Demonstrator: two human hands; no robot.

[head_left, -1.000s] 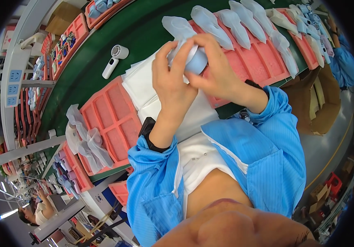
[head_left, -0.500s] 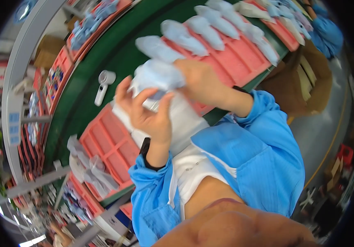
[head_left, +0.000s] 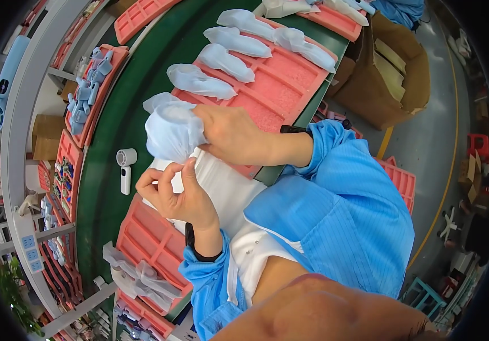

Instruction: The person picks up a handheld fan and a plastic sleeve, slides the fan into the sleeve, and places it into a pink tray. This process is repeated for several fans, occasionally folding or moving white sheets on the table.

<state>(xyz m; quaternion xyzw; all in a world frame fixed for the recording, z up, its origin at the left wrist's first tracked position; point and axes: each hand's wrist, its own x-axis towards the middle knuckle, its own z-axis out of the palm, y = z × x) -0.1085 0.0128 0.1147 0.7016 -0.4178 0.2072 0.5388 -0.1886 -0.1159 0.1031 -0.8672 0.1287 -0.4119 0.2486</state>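
A bluish-white bagged handheld fan [head_left: 173, 129], its rounded end toward me, is gripped along its far right side by my right hand [head_left: 234, 135]. The bag is translucent and wrinkled, so the fan inside shows only as a pale shape. Just below it is my left hand [head_left: 179, 199], fingers half curled and apart, thumb tip at the bag's lower edge. Beneath both hands lies a stack of white sheets or bags [head_left: 227, 182]. An unbagged white handheld fan [head_left: 125, 170] rests on the green belt to the left.
Several bagged fans [head_left: 202, 81] lie on a pink divided tray [head_left: 290, 77] ahead. Another pink tray [head_left: 153, 241] sits at the left, with crumpled translucent bags [head_left: 142, 278] on its end. A large cardboard box [head_left: 389, 74] stands on the right. Beyond the green belt [head_left: 98, 204] is a tray of light-blue parts [head_left: 105, 74].
The whole view has shifted and turned. My left hand has dropped lower relative to the bagged fan. A darker part that showed at the bag's lower side is now covered.
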